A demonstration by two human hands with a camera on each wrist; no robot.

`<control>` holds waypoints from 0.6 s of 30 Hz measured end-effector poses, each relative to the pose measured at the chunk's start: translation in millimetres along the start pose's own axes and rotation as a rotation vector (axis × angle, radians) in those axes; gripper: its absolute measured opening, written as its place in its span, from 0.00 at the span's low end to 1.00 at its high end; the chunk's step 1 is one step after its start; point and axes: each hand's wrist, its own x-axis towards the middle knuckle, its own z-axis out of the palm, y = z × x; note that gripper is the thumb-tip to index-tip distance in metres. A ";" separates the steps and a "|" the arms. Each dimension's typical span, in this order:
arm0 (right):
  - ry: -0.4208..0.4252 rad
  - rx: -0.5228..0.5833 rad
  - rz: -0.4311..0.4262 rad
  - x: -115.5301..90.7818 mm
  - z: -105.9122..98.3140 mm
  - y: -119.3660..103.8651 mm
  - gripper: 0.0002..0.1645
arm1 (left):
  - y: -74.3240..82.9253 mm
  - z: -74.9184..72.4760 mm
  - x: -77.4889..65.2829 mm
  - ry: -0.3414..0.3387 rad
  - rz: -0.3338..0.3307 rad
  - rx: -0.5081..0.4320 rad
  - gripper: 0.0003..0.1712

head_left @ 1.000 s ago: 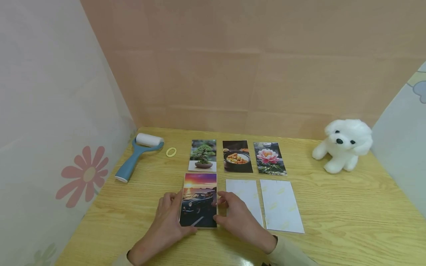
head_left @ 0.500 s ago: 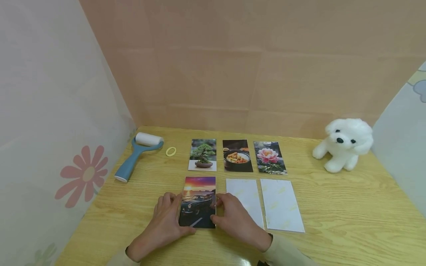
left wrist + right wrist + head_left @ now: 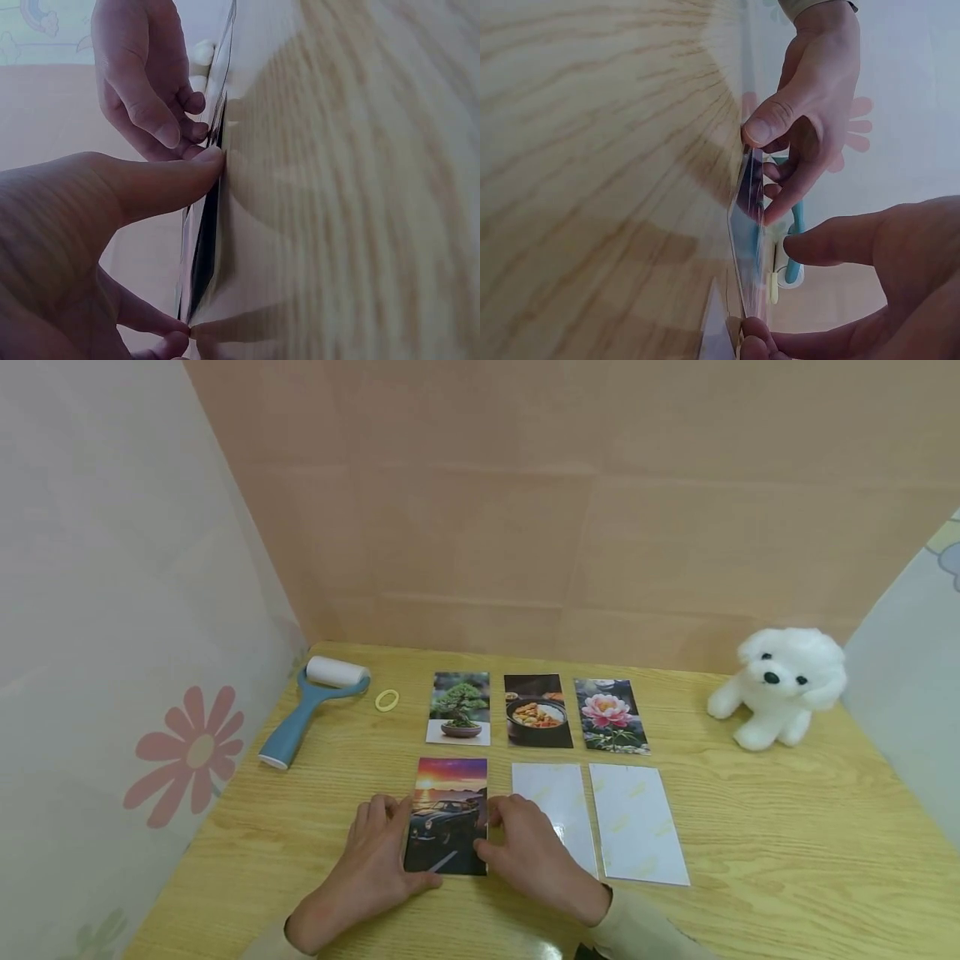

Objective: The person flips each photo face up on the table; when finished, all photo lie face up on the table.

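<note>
A photo card of a dark car at sunset (image 3: 447,810) lies near the front of the table, between both hands. My left hand (image 3: 375,852) holds its left side, with the thumb at the near edge and the other fingertips along the left edge. In the left wrist view, the card's side (image 3: 206,247) shows as thin layers, slightly apart from each other. My right hand (image 3: 532,856) has curled fingertips against the right edge, as the right wrist view shows, while its thumb (image 3: 802,247) stays just above the card's face.
Behind lie a bonsai photo (image 3: 459,710), a food-bowl photo (image 3: 538,714) and a flower photo (image 3: 611,717). Two white cards (image 3: 551,785) (image 3: 639,822) lie to the right. A blue-handled roller (image 3: 300,718) and yellow ring (image 3: 387,700) are left; a white plush dog (image 3: 783,689) is right.
The car photo's far edge has come slightly lower and nearer. My right thumb has shifted a little left over the card's face; my left hand has hardly moved.
</note>
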 end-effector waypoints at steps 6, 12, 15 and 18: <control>0.006 -0.006 0.009 0.8 0.7 0.4 0.13 | 0.8 1.2 0.8 -0.013 -0.011 0.014 0.64; 0.024 -0.008 0.014 0.2 -2.4 -0.2 0.21 | 3.9 -0.7 -1.1 -0.025 -0.022 0.011 0.63; 0.059 -0.007 -0.001 -3.2 -7.8 -1.6 0.26 | 7.3 -2.2 -1.9 0.003 -0.008 -0.002 0.57; 0.100 -0.015 -0.038 -8.4 -15.2 -1.3 0.23 | 12.6 -3.4 -1.4 0.053 0.023 -0.041 0.47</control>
